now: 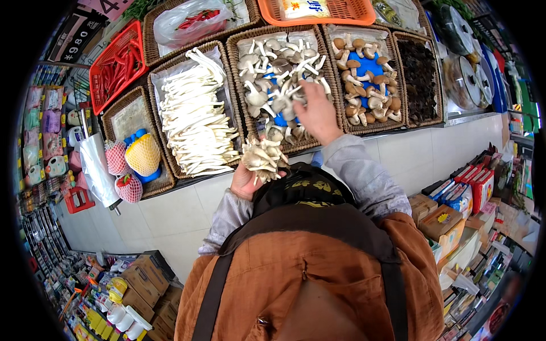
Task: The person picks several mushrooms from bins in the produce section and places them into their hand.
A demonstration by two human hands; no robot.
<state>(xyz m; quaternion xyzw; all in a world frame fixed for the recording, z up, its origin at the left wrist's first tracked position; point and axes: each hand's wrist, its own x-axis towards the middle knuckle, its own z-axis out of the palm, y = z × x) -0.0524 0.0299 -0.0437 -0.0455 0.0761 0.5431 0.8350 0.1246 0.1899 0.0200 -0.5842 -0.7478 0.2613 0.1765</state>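
Observation:
My left hand (244, 179) holds a bunch of grey oyster mushrooms (261, 157) at the near edge of a wicker basket (233, 64). Loose oyster mushrooms (257, 97) lie in that basket over paper and something blue. My right hand (318, 111) reaches over the basket's right part, its fingers among the mushrooms; whether it grips one is unclear. To the left, a basket holds long white mushrooms (198, 128). On the right, brown-capped mushrooms (375, 102) ring a blue base in another basket.
Dark wood-ear fungus (420, 81) fills the far-right basket. A red basket of chili peppers (119, 68) and net-wrapped fruit (144, 154) stand left, beside a roll of clear plastic bags (97, 170). An orange basket (315, 21) is behind. Cardboard boxes (441, 221) stand at right.

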